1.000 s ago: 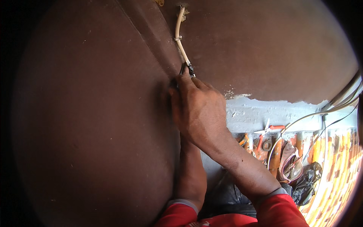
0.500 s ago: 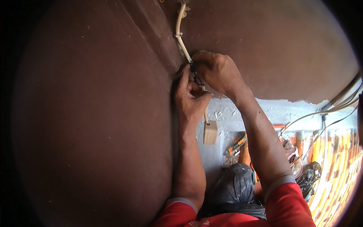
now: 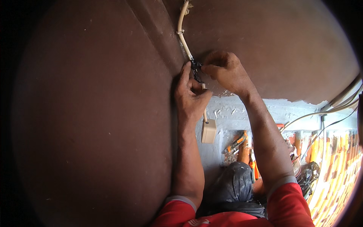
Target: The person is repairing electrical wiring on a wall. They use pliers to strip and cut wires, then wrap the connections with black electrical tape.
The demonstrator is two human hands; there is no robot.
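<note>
A cream cable runs down the brown wall, and a stretch of it is covered by black wrapping that looks like electrical tape. My left hand is closed around the lower part of this stretch, its index finger lying along the left side. At the right of the wrapping, my right hand pinches a short dark strip that seems to come off it. Below my left hand the cable enters a small beige box by the grey-painted band.
A brown wall rises close along my left arm. Down at the right lie an orange-and-black utility knife, orange-handled tools and a black plastic bag. Loose cables cross at the far right.
My right hand has drawn back a little to the right from the cable, uncovering more black wrapping. My left hand keeps its hold in nearly the same place.
</note>
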